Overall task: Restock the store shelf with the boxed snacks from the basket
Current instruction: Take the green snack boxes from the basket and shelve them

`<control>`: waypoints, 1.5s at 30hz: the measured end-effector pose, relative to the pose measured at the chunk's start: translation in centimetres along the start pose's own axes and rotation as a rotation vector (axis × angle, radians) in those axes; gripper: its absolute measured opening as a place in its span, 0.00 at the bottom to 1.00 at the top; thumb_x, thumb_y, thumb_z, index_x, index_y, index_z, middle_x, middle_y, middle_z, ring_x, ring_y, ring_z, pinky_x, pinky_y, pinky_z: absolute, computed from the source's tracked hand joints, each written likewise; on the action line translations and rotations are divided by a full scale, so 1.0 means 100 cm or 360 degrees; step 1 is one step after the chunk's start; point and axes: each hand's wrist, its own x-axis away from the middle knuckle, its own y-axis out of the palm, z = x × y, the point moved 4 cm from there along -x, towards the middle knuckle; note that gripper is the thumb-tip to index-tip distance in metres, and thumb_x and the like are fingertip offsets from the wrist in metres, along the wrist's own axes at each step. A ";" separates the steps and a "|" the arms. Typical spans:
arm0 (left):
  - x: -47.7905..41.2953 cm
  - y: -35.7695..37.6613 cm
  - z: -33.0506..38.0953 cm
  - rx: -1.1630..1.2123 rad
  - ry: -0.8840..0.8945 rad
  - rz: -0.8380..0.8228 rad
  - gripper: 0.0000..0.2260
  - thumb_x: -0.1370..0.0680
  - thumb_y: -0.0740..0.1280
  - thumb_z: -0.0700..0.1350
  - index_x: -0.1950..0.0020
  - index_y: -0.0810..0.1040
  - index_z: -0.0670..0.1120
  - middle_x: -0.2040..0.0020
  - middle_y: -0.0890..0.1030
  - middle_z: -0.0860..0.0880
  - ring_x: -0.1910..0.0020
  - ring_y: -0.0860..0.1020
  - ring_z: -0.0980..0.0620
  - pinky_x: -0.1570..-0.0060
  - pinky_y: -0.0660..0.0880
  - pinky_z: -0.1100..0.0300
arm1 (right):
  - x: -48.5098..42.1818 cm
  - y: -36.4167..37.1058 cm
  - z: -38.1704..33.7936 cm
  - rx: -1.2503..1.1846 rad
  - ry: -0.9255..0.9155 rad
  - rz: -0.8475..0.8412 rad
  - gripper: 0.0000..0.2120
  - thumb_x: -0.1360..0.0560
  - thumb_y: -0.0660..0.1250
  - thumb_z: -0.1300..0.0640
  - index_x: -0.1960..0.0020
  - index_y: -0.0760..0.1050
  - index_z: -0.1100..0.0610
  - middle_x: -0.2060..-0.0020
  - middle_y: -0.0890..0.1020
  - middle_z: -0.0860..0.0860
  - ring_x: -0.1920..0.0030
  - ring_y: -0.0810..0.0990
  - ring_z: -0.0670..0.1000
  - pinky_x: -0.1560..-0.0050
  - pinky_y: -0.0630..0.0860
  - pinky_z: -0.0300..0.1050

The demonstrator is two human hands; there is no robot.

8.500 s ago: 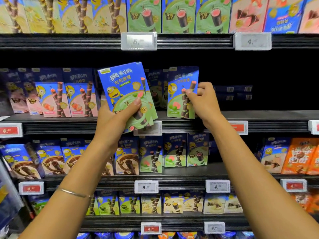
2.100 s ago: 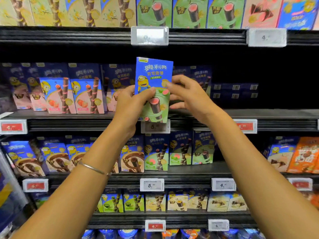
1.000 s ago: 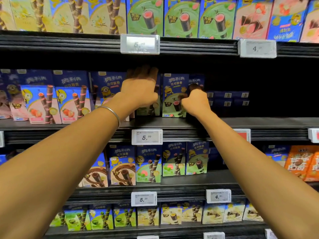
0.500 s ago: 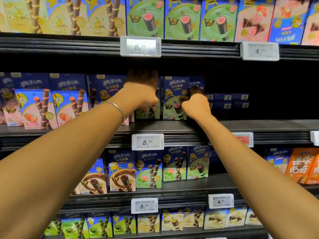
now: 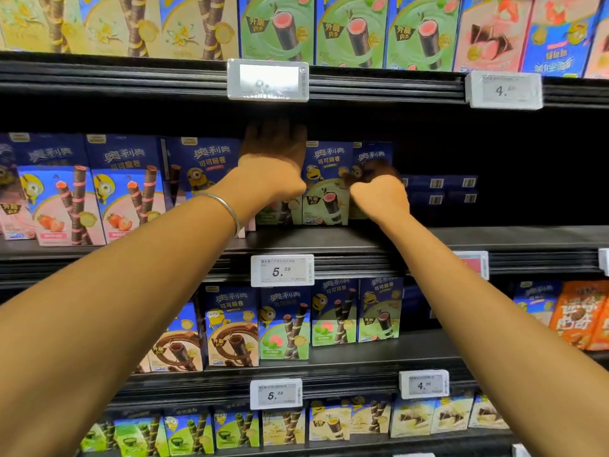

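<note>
My left hand [image 5: 275,166] presses, fingers straight, the green wafer-roll box [image 5: 280,213] on the shelf [image 5: 494,237]; my right hand [image 5: 379,192] curls by the neighbouring box [image 5: 326,196], hold unclear. An uneven shove could topple both.

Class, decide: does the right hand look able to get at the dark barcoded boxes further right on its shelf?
Probably yes: the right hand is just left of the barcoded boxes, and nothing stands in front of them, though they lie far back.

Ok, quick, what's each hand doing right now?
Left hand: open, flat against a green snack box.
Right hand: curled against the rightmost upright box; grip cannot be told.
</note>
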 end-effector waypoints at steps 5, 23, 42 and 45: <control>-0.012 0.002 0.010 0.0147 0.0124 -0.0003 0.44 0.25 0.75 0.61 0.18 0.57 0.48 0.21 0.64 0.42 0.23 0.64 0.37 0.24 0.61 0.41 | -0.037 -0.025 0.031 -0.0139 0.0314 0.0110 0.33 0.24 0.69 0.48 0.24 0.63 0.56 0.27 0.69 0.58 0.29 0.68 0.62 0.29 0.69 0.56; -0.021 0.019 0.017 0.0046 0.0147 -0.0052 0.48 0.27 0.77 0.62 0.17 0.55 0.46 0.20 0.62 0.41 0.23 0.65 0.34 0.28 0.66 0.38 | -0.055 -0.009 0.058 0.0137 0.0157 -0.0319 0.17 0.20 0.69 0.54 0.34 0.75 0.59 0.39 0.79 0.60 0.40 0.79 0.61 0.37 0.77 0.59; -0.027 0.033 0.019 0.0142 0.0043 0.0098 0.48 0.30 0.78 0.66 0.20 0.59 0.48 0.25 0.67 0.40 0.26 0.67 0.35 0.27 0.64 0.39 | -0.056 -0.007 0.052 -0.0073 0.0306 -0.0350 0.16 0.21 0.68 0.55 0.35 0.74 0.59 0.39 0.79 0.58 0.37 0.77 0.60 0.34 0.75 0.58; -0.023 0.027 0.018 0.0226 0.0030 0.0100 0.50 0.28 0.77 0.65 0.17 0.54 0.47 0.21 0.64 0.39 0.22 0.63 0.34 0.20 0.56 0.39 | -0.048 -0.012 0.045 -0.0328 0.0333 -0.0264 0.12 0.19 0.67 0.54 0.39 0.73 0.57 0.41 0.78 0.57 0.39 0.76 0.57 0.35 0.75 0.54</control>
